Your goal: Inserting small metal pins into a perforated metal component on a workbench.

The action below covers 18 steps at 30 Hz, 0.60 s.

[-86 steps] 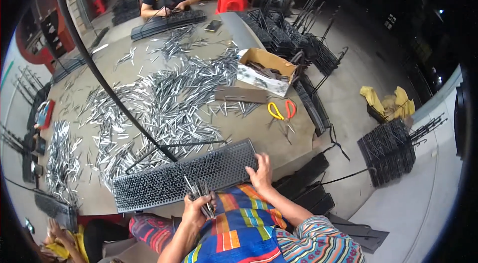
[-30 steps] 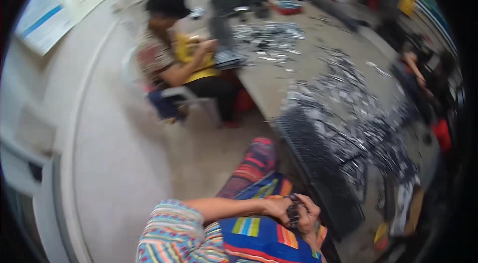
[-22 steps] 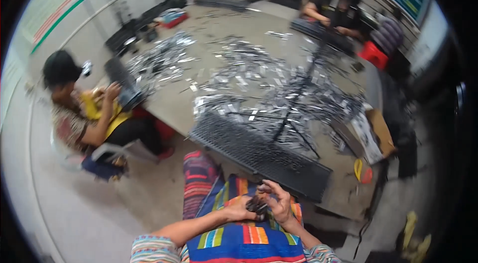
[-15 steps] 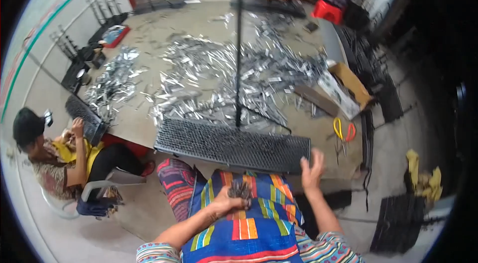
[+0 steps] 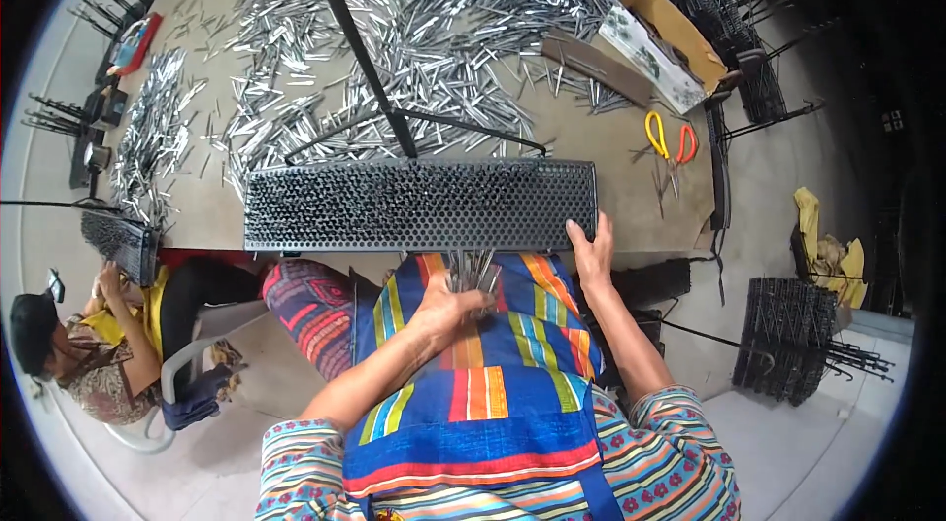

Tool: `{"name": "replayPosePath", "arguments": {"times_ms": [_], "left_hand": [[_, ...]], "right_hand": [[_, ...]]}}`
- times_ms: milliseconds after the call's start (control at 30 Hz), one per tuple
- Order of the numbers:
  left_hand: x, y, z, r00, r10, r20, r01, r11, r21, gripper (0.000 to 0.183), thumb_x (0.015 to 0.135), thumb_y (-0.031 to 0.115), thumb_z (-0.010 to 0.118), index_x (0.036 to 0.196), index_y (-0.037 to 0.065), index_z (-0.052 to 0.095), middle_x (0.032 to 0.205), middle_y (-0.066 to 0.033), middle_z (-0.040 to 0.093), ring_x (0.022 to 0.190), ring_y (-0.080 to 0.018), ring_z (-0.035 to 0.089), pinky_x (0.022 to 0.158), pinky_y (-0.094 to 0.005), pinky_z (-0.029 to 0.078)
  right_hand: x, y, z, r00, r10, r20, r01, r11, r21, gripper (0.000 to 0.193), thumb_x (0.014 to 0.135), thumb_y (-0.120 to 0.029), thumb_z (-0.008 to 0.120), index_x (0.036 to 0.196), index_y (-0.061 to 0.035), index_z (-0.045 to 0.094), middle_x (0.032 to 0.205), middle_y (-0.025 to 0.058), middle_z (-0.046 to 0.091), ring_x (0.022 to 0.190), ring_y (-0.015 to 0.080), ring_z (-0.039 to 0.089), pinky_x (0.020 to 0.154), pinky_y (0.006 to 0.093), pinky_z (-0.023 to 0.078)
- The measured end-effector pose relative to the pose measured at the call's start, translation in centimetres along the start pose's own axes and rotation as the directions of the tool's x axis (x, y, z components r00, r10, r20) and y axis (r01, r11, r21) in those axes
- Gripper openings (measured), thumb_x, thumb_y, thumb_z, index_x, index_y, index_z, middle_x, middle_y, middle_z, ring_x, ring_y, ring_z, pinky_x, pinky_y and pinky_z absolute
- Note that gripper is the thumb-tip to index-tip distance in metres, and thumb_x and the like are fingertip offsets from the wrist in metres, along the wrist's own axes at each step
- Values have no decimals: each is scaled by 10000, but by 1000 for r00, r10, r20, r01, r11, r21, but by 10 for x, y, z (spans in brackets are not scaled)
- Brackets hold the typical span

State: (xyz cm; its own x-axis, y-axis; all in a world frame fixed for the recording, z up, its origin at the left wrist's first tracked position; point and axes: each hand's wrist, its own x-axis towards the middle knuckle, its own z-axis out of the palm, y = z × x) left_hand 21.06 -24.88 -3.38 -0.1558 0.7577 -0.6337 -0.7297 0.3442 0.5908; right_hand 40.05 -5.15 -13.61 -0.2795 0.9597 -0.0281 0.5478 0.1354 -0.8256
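My left hand (image 5: 445, 307) is closed around a bundle of thin metal pins (image 5: 473, 271) held over my lap, just below the table's near edge. My right hand (image 5: 592, 251) rests with fingers spread against the right end of a long black perforated rack (image 5: 419, 206) that lies along the table's front edge. The rack's holes are filled with upright pins. Behind it, a large heap of loose silver pins (image 5: 414, 38) covers the brown table (image 5: 621, 161).
A black rod stand (image 5: 360, 48) leans across the table. Yellow and orange scissors (image 5: 668, 137) lie at right, near a cardboard box (image 5: 670, 38). Another person (image 5: 89, 344) sits at left with a rack. Black wire racks (image 5: 793, 339) stand on the floor at right.
My head has swung back from looking aside to the table. My right hand has moved off the pin bundle and up to the rack's right end; my left hand still grips the bundle.
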Motion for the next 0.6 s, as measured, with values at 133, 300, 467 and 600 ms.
{"name": "replayPosePath", "arguments": {"times_ms": [133,300,467,600], "left_hand": [[16,1,14,998,-4,-59,0,998,-57,231,723,-91,649,932,7,641,811,-65,654,689,-173,629,628,-312,524],[33,7,27,993,12,-121,-23,995,-95,192,727,-86,653,901,-6,640,798,-76,661,679,-176,640,626,-304,537],[44,2,19,988,0,-155,-17,994,-106,239,714,-79,668,944,-20,645,837,-94,675,713,-188,655,676,-310,551],[50,-1,21,990,21,-142,-32,996,-80,240,715,-97,659,941,-18,658,854,-91,684,721,-183,661,680,-310,550]], "right_hand": [[-8,-19,7,998,66,8,-66,998,16,531,787,-246,731,1209,10,536,1117,207,547,1062,372,537,930,441,425],[-3,-40,17,999,33,37,-30,997,-67,558,791,-277,727,1226,5,522,1161,218,528,1084,391,522,940,460,416],[-10,-98,6,874,-484,33,463,811,-358,489,807,-223,684,1223,-10,539,1170,193,527,1066,383,521,938,461,415],[-29,-107,7,901,-109,420,-17,959,285,175,765,-83,727,889,24,666,860,36,604,683,80,564,609,227,444]]}}
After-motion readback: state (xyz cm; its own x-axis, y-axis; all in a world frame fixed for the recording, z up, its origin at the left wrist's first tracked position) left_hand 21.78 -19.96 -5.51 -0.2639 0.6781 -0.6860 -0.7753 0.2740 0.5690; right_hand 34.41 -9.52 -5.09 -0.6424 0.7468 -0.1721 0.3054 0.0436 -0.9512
